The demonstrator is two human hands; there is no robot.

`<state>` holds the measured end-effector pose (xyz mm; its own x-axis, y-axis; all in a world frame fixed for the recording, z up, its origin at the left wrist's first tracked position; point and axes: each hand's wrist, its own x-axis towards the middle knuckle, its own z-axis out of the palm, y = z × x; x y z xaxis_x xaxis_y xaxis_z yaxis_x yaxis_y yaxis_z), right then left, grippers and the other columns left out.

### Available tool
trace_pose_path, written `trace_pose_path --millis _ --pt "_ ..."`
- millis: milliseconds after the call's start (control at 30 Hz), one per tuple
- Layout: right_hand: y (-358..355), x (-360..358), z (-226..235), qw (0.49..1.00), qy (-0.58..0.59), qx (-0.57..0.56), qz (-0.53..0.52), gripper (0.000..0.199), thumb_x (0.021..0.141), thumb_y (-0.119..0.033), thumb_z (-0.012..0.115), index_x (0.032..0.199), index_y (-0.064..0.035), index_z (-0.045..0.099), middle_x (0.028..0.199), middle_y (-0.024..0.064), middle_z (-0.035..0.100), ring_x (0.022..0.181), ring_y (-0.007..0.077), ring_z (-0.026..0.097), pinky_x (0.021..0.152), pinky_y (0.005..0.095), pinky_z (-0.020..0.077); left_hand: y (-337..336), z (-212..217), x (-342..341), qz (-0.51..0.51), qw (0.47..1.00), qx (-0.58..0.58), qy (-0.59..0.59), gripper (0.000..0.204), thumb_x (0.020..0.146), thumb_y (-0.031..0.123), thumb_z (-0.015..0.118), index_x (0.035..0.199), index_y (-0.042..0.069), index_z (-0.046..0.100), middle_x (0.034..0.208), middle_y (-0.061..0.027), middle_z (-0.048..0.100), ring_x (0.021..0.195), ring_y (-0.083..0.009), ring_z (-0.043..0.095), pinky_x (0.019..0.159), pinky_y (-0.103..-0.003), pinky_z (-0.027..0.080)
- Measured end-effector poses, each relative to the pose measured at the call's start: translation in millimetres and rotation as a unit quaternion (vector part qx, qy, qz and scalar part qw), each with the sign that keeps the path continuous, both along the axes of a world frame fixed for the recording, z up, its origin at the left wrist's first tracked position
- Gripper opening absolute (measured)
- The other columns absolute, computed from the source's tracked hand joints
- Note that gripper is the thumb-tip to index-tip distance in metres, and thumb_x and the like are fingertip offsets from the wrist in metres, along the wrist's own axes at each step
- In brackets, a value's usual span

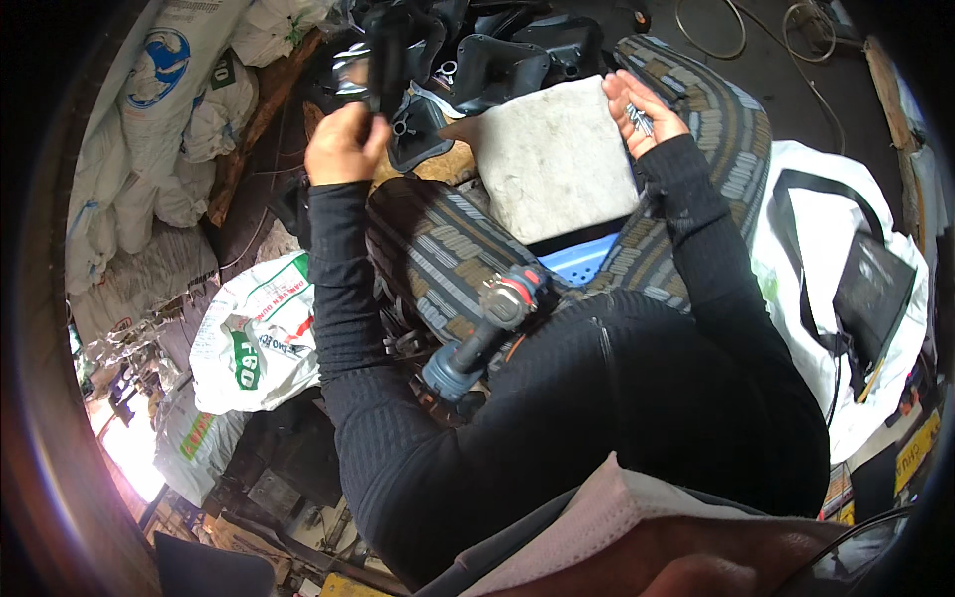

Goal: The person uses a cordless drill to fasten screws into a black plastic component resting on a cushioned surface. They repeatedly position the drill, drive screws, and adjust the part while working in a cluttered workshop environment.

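My left hand (343,146) is closed in a fist, gripping a dark, elongated black part (388,65) that is smeared by motion, so its kind is unclear. Cupped at the far right corner of a whitish block (557,154), my right hand (649,111) holds several small silver pieces (640,120) that look like screws. The block rests between my legs, which are in patterned trousers (696,109). Beyond it lies a pile of black moulded plastic parts (507,70), some with metal rings. A cordless power tool (497,313) with a red ring and blue-grey battery lies across my lap.
A blue perforated plastic piece (582,261) shows below the block. White sacks (264,333) lie at the left, and a large white bag (846,199) with a black strap stands at the right. Coiled wire (711,30) lies on the floor at the far right.
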<state>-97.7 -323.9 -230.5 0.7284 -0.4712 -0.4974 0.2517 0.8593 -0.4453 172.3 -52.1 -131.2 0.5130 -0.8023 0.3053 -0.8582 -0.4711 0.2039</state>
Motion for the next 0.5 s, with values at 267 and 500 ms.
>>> trace_pose_path --millis 267,500 --pt "-11 -41 11 0.999 -0.002 0.041 -0.021 0.03 0.093 -0.004 0.053 0.123 0.0031 0.053 0.122 0.0153 0.06 0.108 0.0232 0.063 0.082 0.0282 0.0577 -47 -86 -175 -0.257 0.944 0.195 -0.07 0.012 0.08 0.023 0.057 0.09 0.018 0.061 0.076 -0.0001 0.057 0.077 -0.0197 0.059 0.063 -0.036 0.049" --pt "4 -45 -32 0.992 -0.034 -0.046 0.112 0.039 0.088 0.003 0.055 0.127 0.0033 0.049 0.122 0.0189 0.059 0.114 0.0258 0.059 0.088 0.0313 0.0547 -28 -65 -226 -0.086 0.9 0.293 0.31 0.062 0.083 0.066 0.053 0.103 0.01 0.068 0.083 -0.0126 0.07 0.082 -0.0307 0.068 0.071 -0.043 0.053"
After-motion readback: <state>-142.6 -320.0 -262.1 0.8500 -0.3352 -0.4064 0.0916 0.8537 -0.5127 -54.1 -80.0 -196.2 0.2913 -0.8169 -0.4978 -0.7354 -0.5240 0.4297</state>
